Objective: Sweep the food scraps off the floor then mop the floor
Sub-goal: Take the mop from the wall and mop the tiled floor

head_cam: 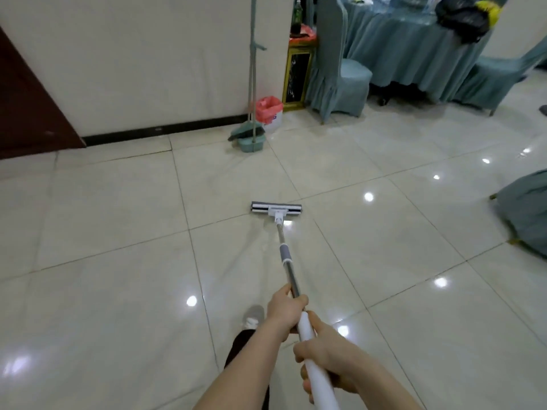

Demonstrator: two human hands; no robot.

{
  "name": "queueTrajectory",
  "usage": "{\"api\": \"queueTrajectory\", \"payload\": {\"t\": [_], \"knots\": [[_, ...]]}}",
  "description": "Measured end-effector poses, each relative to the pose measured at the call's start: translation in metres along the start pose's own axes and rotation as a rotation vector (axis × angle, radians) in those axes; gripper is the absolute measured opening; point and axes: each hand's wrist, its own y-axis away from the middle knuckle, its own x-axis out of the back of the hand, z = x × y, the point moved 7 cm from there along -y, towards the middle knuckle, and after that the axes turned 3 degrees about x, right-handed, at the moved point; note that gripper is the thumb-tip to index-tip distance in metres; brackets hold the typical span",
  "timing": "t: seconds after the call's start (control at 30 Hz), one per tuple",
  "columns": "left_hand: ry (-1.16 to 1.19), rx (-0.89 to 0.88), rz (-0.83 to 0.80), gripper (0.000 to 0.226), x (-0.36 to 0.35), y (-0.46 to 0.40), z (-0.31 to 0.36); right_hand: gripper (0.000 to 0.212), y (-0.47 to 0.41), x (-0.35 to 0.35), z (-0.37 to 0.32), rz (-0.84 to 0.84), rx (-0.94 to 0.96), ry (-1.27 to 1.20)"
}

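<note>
Mopping step in hand, by the look of it: no scraps visible on the pale tiled floor [118,202], and broom and dustpan [250,137] parked against the wall in the upper middle of the frame, beside a small bin with a pink liner [268,109].

Mop [284,253] stretched out from the lower middle of the frame toward the centre, its flat head [276,208] down on the tiles just past a grout line. Left hand [285,313] wrapped round the metal shaft, grip closed tight on it. Right hand [322,353] lower in the frame, fingers curled round the white upper handle, grip likewise closed on the mop. One shoe [253,316] just left of the hands.

Next move, as a judgement: draw the head back along the tiles, then shift sideways for a fresh stripe, keeping the head flat and pressed. Care needed near the draped chairs [337,69] and the covered tabletop [414,45] in the upper right, where the cloths hang down to the floor.
</note>
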Motion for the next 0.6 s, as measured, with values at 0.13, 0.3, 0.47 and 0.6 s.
{"api": "queueTrajectory", "payload": {"t": [0.13,0.3,0.47,0.6], "knots": [[0.053,-0.014,0.096,0.013,-0.006,0.074,-0.062,0.062,0.06,-0.025,0.06,-0.107,-0.056,0.175],[0.136,-0.003,0.189,0.026,-0.033,0.117,-0.082,0.071,0.1,-0.005,0.077,-0.149,0.016,0.292],[0.17,0.013,0.22,0.03,-0.019,0.092,-0.062,0.08,0.066,-0.001,0.051,-0.04,0.064,0.489],[0.154,0.021,0.201,0.032,0.01,0.046,-0.031,0.088,0.022,-0.004,0.013,-0.033,0.083,0.415]]}}
